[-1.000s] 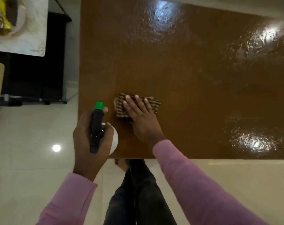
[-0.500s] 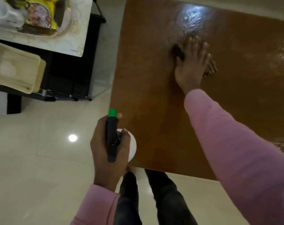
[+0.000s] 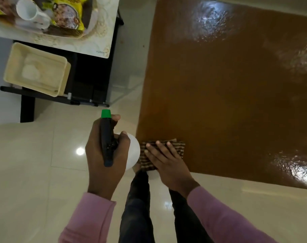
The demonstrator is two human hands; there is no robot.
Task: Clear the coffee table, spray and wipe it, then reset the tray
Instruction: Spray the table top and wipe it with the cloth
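The brown coffee table fills the right of the view, its top glossy and wet in patches. My right hand presses flat on a striped brown cloth at the table's near left corner. My left hand holds a white spray bottle with a black trigger head and green nozzle, over the floor just left of that corner. On a side table at the upper left rests the tray, carrying a white mug and yellow snack packets.
A cream plastic bin rests on a black lower shelf under the side table. A narrow strip of pale tiled floor separates the side table from the coffee table. My legs stand at the table's near edge.
My right hand has pulled the cloth back from the far middle of the table to the near left corner. The left hand keeps its hold on the spray bottle.
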